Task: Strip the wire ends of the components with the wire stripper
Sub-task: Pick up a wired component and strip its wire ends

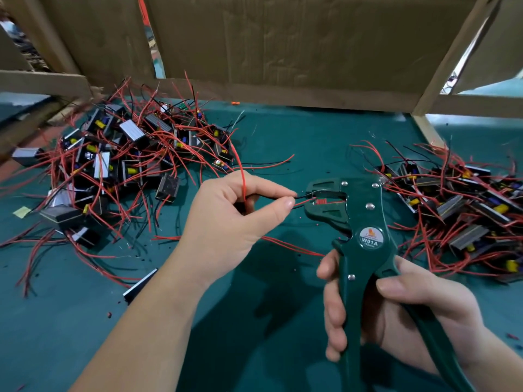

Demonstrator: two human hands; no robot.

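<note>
My left hand (235,219) pinches a black wire and a red wire (242,176) between thumb and forefinger, their ends pointing right into the jaws of the green wire stripper (365,222). A red wire loops up over the hand toward the left pile. My right hand (402,309) grips the stripper's two green handles, jaw end up and to the left. The wire tips sit between the jaws (325,198). The component these wires belong to is hidden behind my left hand.
A heap of small black components with red and black leads (119,162) lies at the left, a second heap (458,210) at the right. Green mat (283,142) covers the table. Cardboard walls (283,46) and wooden slats stand behind.
</note>
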